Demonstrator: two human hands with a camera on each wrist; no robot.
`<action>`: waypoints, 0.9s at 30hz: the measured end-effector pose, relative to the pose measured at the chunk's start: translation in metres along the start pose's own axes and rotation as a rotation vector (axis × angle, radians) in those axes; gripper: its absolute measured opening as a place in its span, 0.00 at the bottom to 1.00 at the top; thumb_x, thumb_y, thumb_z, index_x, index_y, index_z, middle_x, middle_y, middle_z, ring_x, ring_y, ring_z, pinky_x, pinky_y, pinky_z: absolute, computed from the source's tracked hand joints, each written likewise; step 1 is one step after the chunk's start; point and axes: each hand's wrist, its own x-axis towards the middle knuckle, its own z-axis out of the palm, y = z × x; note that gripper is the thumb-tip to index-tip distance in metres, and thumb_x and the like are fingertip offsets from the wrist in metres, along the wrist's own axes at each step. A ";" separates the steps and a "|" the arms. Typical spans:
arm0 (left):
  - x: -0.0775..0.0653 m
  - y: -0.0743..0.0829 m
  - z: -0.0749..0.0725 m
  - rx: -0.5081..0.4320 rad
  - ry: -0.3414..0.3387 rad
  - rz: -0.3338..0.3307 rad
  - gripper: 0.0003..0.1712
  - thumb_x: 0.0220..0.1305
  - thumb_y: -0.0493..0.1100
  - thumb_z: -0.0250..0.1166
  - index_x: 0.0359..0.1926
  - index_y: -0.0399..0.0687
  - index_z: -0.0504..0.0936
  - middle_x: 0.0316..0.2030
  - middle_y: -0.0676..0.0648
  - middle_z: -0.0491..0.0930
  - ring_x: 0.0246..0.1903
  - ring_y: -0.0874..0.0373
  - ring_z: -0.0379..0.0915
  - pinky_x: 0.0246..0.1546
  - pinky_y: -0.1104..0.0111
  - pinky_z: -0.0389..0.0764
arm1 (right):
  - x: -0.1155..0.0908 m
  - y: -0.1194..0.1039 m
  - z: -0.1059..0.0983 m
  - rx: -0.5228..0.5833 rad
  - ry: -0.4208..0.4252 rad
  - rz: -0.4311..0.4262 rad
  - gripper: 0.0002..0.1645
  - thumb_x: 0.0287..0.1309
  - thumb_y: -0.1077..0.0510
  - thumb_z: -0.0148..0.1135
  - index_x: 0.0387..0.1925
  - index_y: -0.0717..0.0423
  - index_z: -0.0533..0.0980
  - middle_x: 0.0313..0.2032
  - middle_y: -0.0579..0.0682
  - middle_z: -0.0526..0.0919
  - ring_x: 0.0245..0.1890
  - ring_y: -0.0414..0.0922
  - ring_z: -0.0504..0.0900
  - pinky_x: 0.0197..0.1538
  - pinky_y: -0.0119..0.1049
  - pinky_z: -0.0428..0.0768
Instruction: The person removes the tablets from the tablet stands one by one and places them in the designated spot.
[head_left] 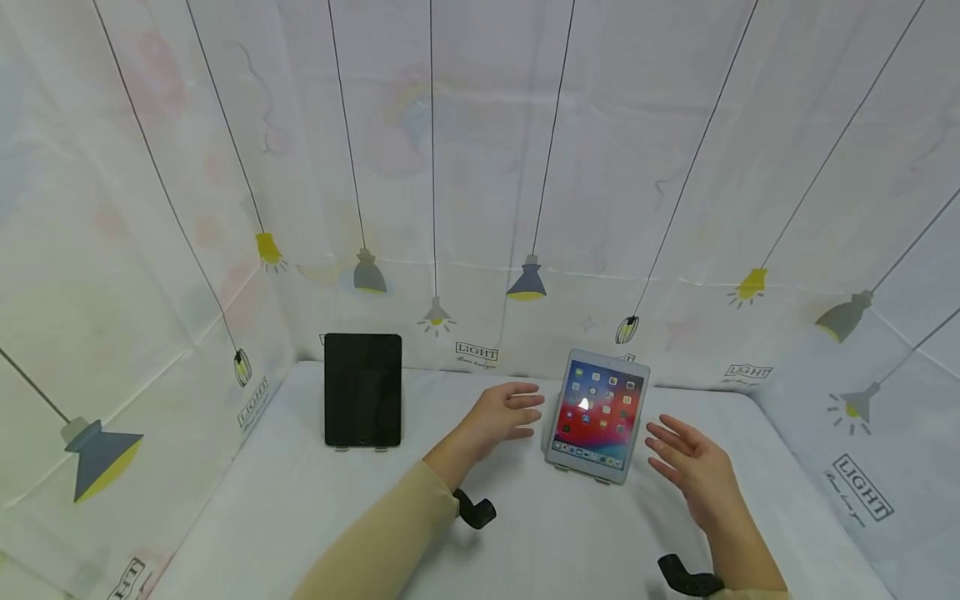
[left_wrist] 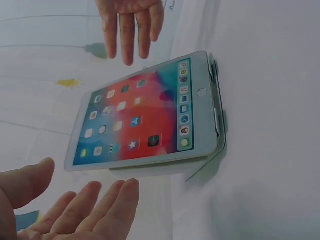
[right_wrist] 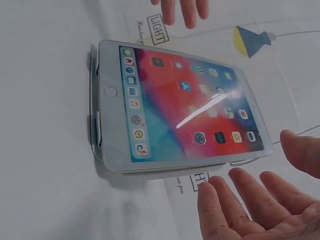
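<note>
A white tablet (head_left: pixel 597 415) with its home screen lit leans back on a thin wire stand (left_wrist: pixel 220 107). My left hand (head_left: pixel 501 417) is held beside the tablet's left edge, fingers extended toward it and a gap between. On the other side, my right hand (head_left: pixel 693 471) is raised near the right edge, its fingers spread and apart from the tablet. Neither hand holds anything. Both wrist views show the tablet between the two hands, with icons and a round home button on its white frame.
A black tablet (head_left: pixel 363 390) with a dark screen stands on small supports at the left of the white table (head_left: pixel 525 550). White cloth printed with hanging lamps (head_left: pixel 527 279) encloses the back and sides. Each wrist wears a black band-like mount (head_left: pixel 474 508).
</note>
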 end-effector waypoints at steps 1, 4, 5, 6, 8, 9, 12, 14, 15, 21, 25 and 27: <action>0.002 0.001 0.000 -0.005 -0.003 -0.002 0.28 0.74 0.39 0.70 0.72 0.53 0.78 0.70 0.44 0.82 0.64 0.51 0.84 0.60 0.56 0.89 | 0.001 0.000 -0.001 0.007 -0.004 -0.006 0.43 0.81 0.52 0.59 0.85 0.59 0.53 0.81 0.67 0.62 0.54 0.24 0.85 0.59 0.30 0.88; 0.007 0.003 0.001 -0.027 0.000 -0.011 0.28 0.74 0.36 0.69 0.72 0.52 0.78 0.68 0.45 0.83 0.64 0.51 0.85 0.60 0.57 0.89 | 0.004 -0.001 -0.006 0.035 -0.014 -0.028 0.43 0.81 0.54 0.59 0.85 0.60 0.53 0.78 0.59 0.71 0.55 0.25 0.85 0.58 0.29 0.88; 0.009 0.004 0.001 -0.035 0.000 -0.010 0.28 0.74 0.35 0.68 0.72 0.51 0.78 0.68 0.44 0.83 0.64 0.49 0.84 0.60 0.57 0.89 | 0.005 -0.002 -0.007 0.049 -0.015 -0.034 0.43 0.80 0.54 0.60 0.85 0.60 0.53 0.76 0.55 0.74 0.55 0.25 0.86 0.57 0.29 0.88; 0.010 0.004 0.001 -0.040 -0.001 -0.009 0.28 0.74 0.34 0.68 0.71 0.51 0.78 0.68 0.44 0.84 0.64 0.49 0.84 0.60 0.57 0.89 | 0.006 -0.002 -0.009 0.060 -0.014 -0.040 0.43 0.80 0.54 0.60 0.85 0.61 0.53 0.74 0.51 0.77 0.55 0.25 0.86 0.57 0.29 0.88; 0.014 0.005 0.001 -0.045 -0.003 -0.014 0.28 0.74 0.33 0.68 0.71 0.50 0.78 0.67 0.45 0.84 0.64 0.49 0.84 0.59 0.57 0.89 | 0.009 -0.003 -0.012 0.065 -0.017 -0.050 0.42 0.81 0.55 0.60 0.84 0.61 0.53 0.73 0.48 0.78 0.55 0.26 0.86 0.57 0.28 0.88; 0.016 0.006 0.001 -0.046 -0.007 -0.015 0.28 0.74 0.33 0.67 0.72 0.49 0.78 0.68 0.44 0.83 0.65 0.48 0.84 0.59 0.57 0.89 | 0.010 -0.004 -0.013 0.060 -0.021 -0.054 0.42 0.81 0.56 0.59 0.85 0.61 0.53 0.74 0.49 0.78 0.55 0.26 0.86 0.57 0.28 0.88; 0.021 0.009 0.000 -0.047 -0.015 -0.018 0.29 0.74 0.32 0.66 0.73 0.48 0.77 0.68 0.43 0.83 0.65 0.47 0.83 0.60 0.56 0.89 | 0.014 -0.007 -0.015 0.036 -0.031 -0.059 0.41 0.81 0.55 0.58 0.85 0.61 0.53 0.79 0.60 0.70 0.56 0.26 0.85 0.58 0.29 0.88; 0.025 0.012 -0.001 -0.046 -0.024 -0.019 0.29 0.75 0.32 0.65 0.73 0.49 0.77 0.69 0.42 0.82 0.67 0.45 0.82 0.62 0.55 0.88 | 0.016 -0.010 -0.016 0.018 -0.039 -0.052 0.42 0.82 0.55 0.57 0.85 0.61 0.52 0.81 0.64 0.64 0.56 0.25 0.85 0.59 0.30 0.88; 0.026 0.013 -0.001 -0.044 -0.027 -0.019 0.28 0.75 0.32 0.65 0.73 0.49 0.77 0.69 0.42 0.82 0.67 0.44 0.82 0.62 0.55 0.88 | 0.017 -0.011 -0.016 0.012 -0.043 -0.046 0.42 0.82 0.54 0.57 0.85 0.60 0.52 0.81 0.66 0.62 0.56 0.25 0.84 0.59 0.30 0.87; 0.036 0.020 0.002 -0.014 -0.035 -0.026 0.27 0.76 0.31 0.63 0.71 0.51 0.78 0.70 0.42 0.81 0.69 0.42 0.79 0.60 0.57 0.89 | 0.023 -0.017 -0.016 -0.007 -0.069 -0.021 0.42 0.83 0.52 0.56 0.85 0.59 0.51 0.82 0.67 0.59 0.57 0.24 0.83 0.60 0.29 0.87; 0.040 0.025 0.004 0.002 -0.030 -0.016 0.28 0.75 0.30 0.62 0.72 0.50 0.77 0.69 0.43 0.82 0.70 0.42 0.78 0.63 0.55 0.88 | 0.031 -0.021 -0.016 -0.002 -0.087 -0.021 0.42 0.83 0.51 0.56 0.86 0.59 0.51 0.82 0.67 0.58 0.59 0.26 0.83 0.61 0.30 0.87; 0.041 0.027 0.005 0.006 -0.027 -0.013 0.28 0.75 0.29 0.62 0.72 0.50 0.77 0.69 0.44 0.82 0.70 0.42 0.78 0.65 0.52 0.86 | 0.034 -0.024 -0.016 -0.004 -0.091 -0.020 0.42 0.83 0.51 0.55 0.86 0.58 0.51 0.82 0.67 0.58 0.59 0.26 0.83 0.61 0.31 0.87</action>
